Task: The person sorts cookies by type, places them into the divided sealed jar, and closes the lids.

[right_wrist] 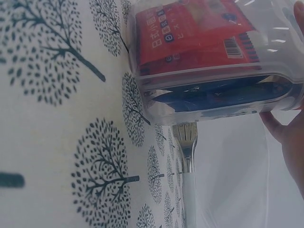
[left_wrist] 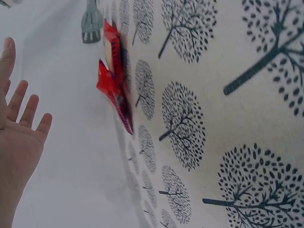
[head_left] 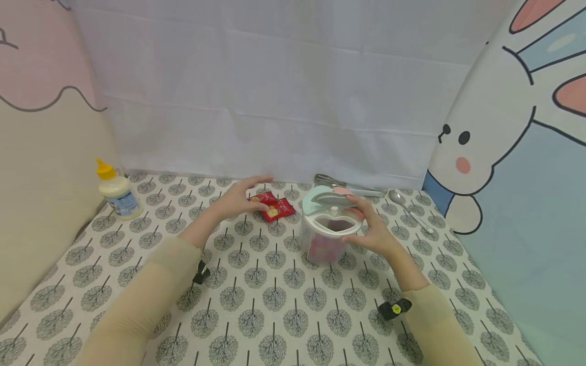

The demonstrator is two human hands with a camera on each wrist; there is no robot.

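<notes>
My right hand (head_left: 373,231) grips the top of a clear storage canister (head_left: 318,246), thumb at the near side of its white lid and fingers at the raised grey flap (head_left: 336,199). Under that flap a lid opening (head_left: 336,223) shows. Through the canister's wall, the right wrist view shows a red snack packet (right_wrist: 190,45) and something dark blue (right_wrist: 223,95) inside. My left hand (head_left: 235,199) is empty, fingers extended and thumb apart, close to two red snack packets (head_left: 274,208) lying on the cloth. In the left wrist view these packets (left_wrist: 114,71) stand apart from the fingers.
A whisk (head_left: 329,180) and a utensil with a pale handle (head_left: 363,191) lie behind the canister. To the right is a metal spoon (head_left: 409,211). A glue bottle with a yellow cap (head_left: 120,195) stands at the far left. White fabric (head_left: 274,101) hangs along the back edge.
</notes>
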